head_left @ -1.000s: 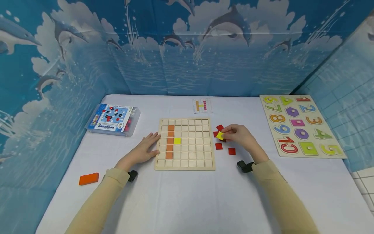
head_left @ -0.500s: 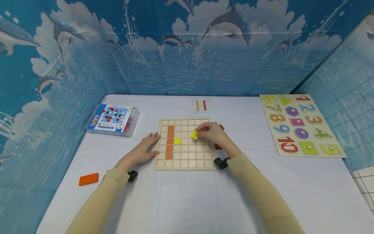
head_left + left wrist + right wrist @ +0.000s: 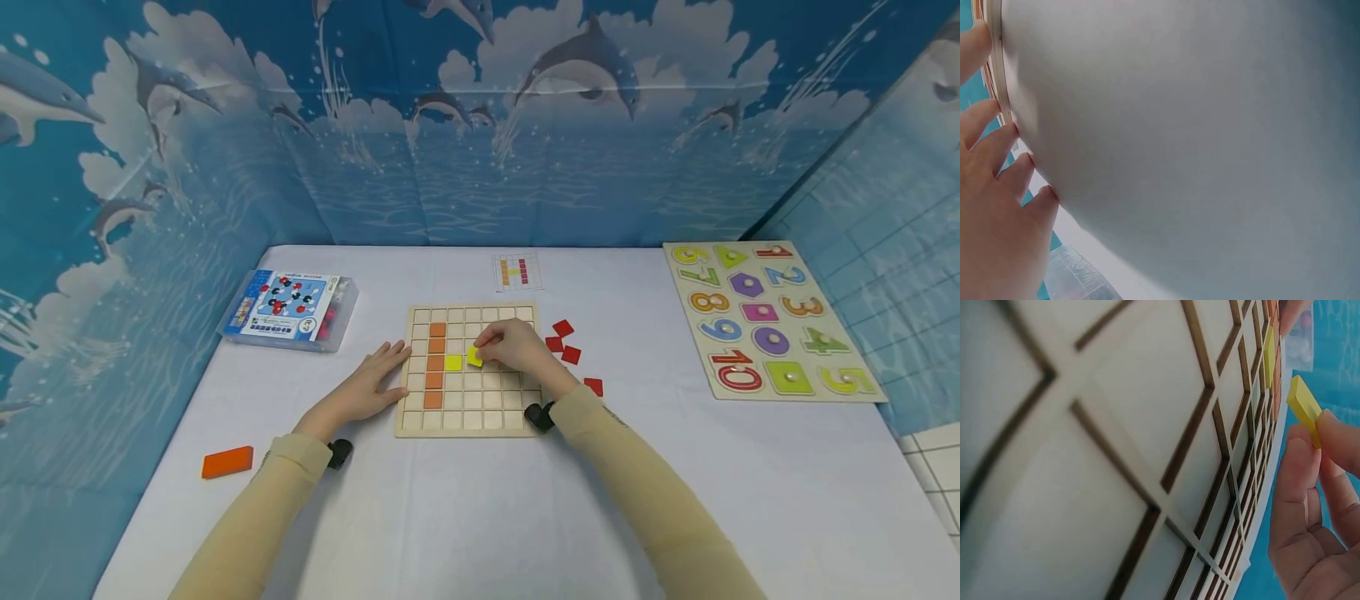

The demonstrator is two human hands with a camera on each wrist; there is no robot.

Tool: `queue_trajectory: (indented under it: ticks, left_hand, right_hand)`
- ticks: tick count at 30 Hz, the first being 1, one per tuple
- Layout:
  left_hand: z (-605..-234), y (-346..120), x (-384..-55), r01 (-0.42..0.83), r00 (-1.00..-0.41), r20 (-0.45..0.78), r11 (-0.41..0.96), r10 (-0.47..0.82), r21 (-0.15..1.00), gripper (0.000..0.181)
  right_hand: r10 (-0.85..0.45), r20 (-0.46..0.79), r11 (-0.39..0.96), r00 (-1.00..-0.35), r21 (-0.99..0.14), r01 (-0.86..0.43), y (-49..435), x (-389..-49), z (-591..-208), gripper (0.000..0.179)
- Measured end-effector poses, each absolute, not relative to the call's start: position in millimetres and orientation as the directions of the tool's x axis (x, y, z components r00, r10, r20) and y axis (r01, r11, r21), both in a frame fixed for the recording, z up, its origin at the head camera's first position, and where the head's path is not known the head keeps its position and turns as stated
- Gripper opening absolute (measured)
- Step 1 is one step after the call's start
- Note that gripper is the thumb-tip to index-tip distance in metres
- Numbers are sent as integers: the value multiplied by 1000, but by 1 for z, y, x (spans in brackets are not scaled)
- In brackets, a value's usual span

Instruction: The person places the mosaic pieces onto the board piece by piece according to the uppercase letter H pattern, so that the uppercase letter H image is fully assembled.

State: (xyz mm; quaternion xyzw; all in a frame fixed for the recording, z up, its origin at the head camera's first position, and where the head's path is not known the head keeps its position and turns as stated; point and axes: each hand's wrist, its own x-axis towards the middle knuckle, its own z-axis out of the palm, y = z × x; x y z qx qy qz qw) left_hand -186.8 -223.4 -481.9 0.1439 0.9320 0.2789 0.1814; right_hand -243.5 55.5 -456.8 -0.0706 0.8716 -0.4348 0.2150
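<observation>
My right hand [image 3: 514,345] pinches a yellow square tile [image 3: 1304,407] between thumb and fingers, over the wooden grid board [image 3: 480,423]. In the right wrist view the tile is tilted and clear of the board. Just left of it in the head view, another yellow tile [image 3: 453,362] lies in a cell beside a column of orange tiles [image 3: 435,363]. My left hand [image 3: 366,385] rests at the board's left edge with fingers spread, fingertips [image 3: 1009,130] at the wooden rim in the left wrist view. Several loose red tiles [image 3: 571,355] lie right of the board.
A small pattern card [image 3: 518,272] lies behind the board. A clear plastic box [image 3: 288,308] with a printed label stands at the back left, an orange block [image 3: 227,462] nearer. A number puzzle board [image 3: 772,321] lies at the right.
My right hand has carried the yellow tile leftward from the red tiles to over the middle of the grid board. My left hand has stayed at the board's edge.
</observation>
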Motion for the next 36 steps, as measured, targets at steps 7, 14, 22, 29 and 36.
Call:
queue_trajectory:
  ticks: [7,14,22,29,36]
  left_hand:
    - [-481,-223,-187,169,-892,-258,805,370,568,72]
    - [-485,-224,-189,173,-892,-255,804,373,568,72]
    - [-485,-224,-188,179,-891,-255,805,377,565,72]
    - [-485,-223,-187,174,-894,-254,810,368,561,73]
    - [-484,-222,-188,170,-897,-252,808,364,564,73]
  right_hand:
    - [-312,-322,637,-894,-769,55,51,-246,-457,10]
    - [-320,-320,633,-892,-772,50,48,-245,-460,8]
    - [-354,-265,690,-897,-722,-58,40,-243,-462,4]
    - [-365,-244,756,-899,-641,-133,36,-241,-460,5]
    - [-370,-231,743,-900,-654,-138,39,-239,-461,6]
